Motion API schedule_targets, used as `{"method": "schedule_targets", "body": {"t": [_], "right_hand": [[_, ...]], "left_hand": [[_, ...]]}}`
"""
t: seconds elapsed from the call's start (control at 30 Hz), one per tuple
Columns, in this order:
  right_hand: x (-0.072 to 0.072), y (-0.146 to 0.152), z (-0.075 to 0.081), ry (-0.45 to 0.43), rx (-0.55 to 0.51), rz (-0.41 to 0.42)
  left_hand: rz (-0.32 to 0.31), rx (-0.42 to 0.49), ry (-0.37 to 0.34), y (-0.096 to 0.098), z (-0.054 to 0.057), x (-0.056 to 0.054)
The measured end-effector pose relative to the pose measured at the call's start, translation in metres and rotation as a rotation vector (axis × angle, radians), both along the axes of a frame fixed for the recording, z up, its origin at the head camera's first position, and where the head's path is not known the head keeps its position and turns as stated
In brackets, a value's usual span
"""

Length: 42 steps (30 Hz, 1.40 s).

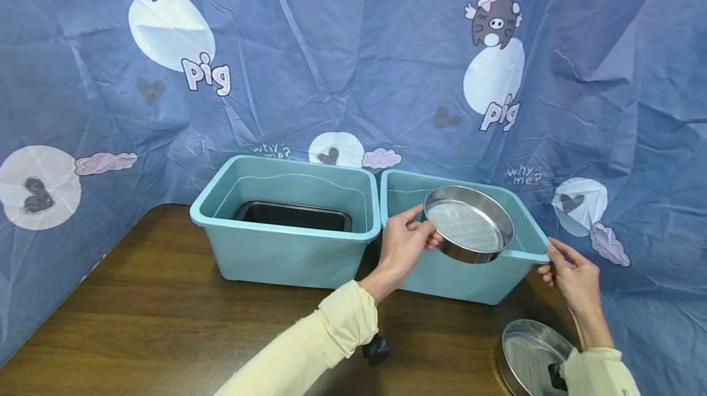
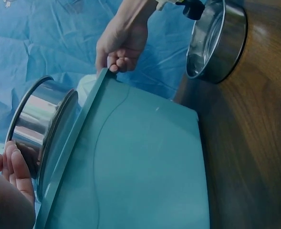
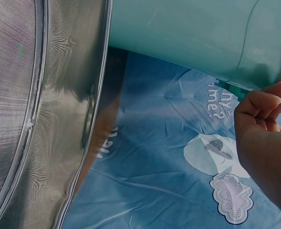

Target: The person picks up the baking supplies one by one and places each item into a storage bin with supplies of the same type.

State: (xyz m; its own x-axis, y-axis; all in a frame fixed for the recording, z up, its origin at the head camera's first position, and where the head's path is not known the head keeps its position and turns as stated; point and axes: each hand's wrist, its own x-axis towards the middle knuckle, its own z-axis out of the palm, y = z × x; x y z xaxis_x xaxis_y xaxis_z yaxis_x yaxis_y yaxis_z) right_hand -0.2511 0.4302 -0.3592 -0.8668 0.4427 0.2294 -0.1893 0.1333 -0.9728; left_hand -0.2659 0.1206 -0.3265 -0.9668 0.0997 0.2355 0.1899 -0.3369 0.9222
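Note:
A round metal sieve [image 1: 469,224] with a fine mesh is held tilted above the right teal bin [image 1: 458,279]. My left hand [image 1: 405,239] pinches the sieve's left side between thumb and fingers; the left wrist view shows its fingertips against the steel wall. At the bin's right front corner, my right hand [image 1: 577,279] grips the rim, thumb on top and fingers curled beneath. A second metal sieve [image 1: 530,353] rests on the table by my right forearm, partly covered by the sleeve. Most of the right bin's inside is hidden behind the held sieve.
Left of the right bin stands another teal bin [image 1: 287,258] with a dark tray [image 1: 293,217] inside. Both bins sit on a brown wooden table [image 1: 166,316]. A blue printed cloth [image 1: 342,64] hangs close behind them and along the right side.

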Motion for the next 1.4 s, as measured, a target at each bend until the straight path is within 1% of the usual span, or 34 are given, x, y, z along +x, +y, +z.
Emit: {"method": "schedule_targets", "body": {"t": [0.2,0.33,0.43,0.47,0.57,0.6,0.67,0.7,0.8,0.97,1.13,1.3,1.4], "right_hand": [[-0.001,0.001,0.000,0.002,-0.013,0.009],[-0.001,0.002,-0.002,0.019,0.002,0.022],[-0.002,0.004,-0.006,0.051,0.059,0.026],[-0.003,0.007,-0.010,0.084,0.042,0.038],[-0.004,0.008,-0.012,0.111,0.070,0.037],[-0.004,0.008,-0.012,0.111,0.042,0.044],[-0.003,0.006,-0.009,0.106,0.016,0.049],[-0.002,0.004,-0.006,0.077,0.029,0.040],[-0.001,0.001,-0.001,0.038,-0.012,0.033],[0.000,0.000,0.001,-0.011,-0.005,0.009],[0.000,0.000,0.001,-0.010,-0.002,0.007],[0.000,-0.001,0.001,0.003,-0.010,0.013],[-0.001,-0.001,0.001,-0.003,-0.010,-0.002]], "left_hand": [[0.004,-0.003,-0.002,0.001,0.003,-0.002],[0.008,-0.009,-0.005,0.001,0.004,-0.003],[0.011,-0.015,-0.005,0.002,0.003,-0.004],[0.012,-0.019,-0.004,0.002,0.003,-0.004],[0.015,-0.024,-0.003,0.003,0.002,-0.004],[0.015,-0.022,-0.003,0.003,0.002,-0.004],[0.019,-0.024,0.000,0.003,0.003,-0.005],[0.021,-0.025,0.000,0.003,0.003,-0.005],[0.028,-0.033,0.001,0.003,0.005,-0.006],[0.032,-0.034,-0.011,0.003,0.005,-0.008],[0.041,-0.018,-0.021,0.004,0.005,-0.012],[0.061,-0.021,-0.023,0.005,0.007,-0.014],[0.062,-0.029,-0.023,0.005,0.008,-0.015]]}}
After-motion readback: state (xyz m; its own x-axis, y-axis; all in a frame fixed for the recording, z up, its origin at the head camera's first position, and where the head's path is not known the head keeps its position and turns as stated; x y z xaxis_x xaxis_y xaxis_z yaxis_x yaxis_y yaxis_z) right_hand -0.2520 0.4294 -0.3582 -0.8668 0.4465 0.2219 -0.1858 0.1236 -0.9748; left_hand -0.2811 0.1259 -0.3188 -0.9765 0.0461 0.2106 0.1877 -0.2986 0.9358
